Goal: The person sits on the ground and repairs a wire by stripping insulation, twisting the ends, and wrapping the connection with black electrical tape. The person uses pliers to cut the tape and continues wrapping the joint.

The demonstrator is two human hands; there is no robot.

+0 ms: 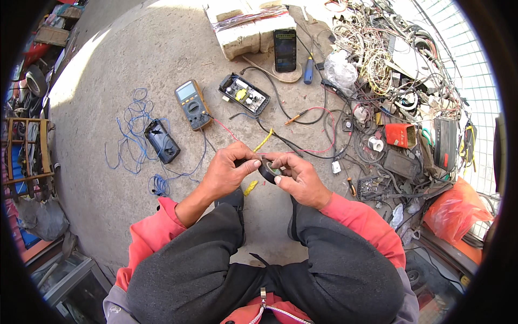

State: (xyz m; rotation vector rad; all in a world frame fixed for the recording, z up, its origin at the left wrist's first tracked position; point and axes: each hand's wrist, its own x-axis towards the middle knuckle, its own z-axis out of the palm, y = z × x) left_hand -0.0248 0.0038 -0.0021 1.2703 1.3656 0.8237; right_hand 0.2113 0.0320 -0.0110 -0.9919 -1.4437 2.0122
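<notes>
Floor (118, 70): concrete, and what a spread we have around us, parts lying right out in the open!
Scrap heap (372, 70): a big tangle of wires and bits over on our right, neither hand touching it.
Open case (244, 95): out in front, circuit board bared; opening is done, we'd say, closing is not.
Multimeter (191, 103): just left of that case, a red lead running off it; whether any measuring is finished, we cannot tell.
Black shell (161, 141): near the meter, beside loose blue wires (135, 121), well apart from the open case, so nothing's joined there.
Right hand (302, 178): thumb and fingers clamped on the right side of a roll of black tape (266, 173).
Left hand (229, 170): thumb and forefinger pinched at the roll's left edge; on a loose end? We can't make it out.
Roll of black tape: here it is, between both hands, above the gap at our knees; handling it looks like the current stage, with no finished wrap we can pick out.
Yellow strip (264, 140): just beyond the fingers, held by neither hand.
</notes>
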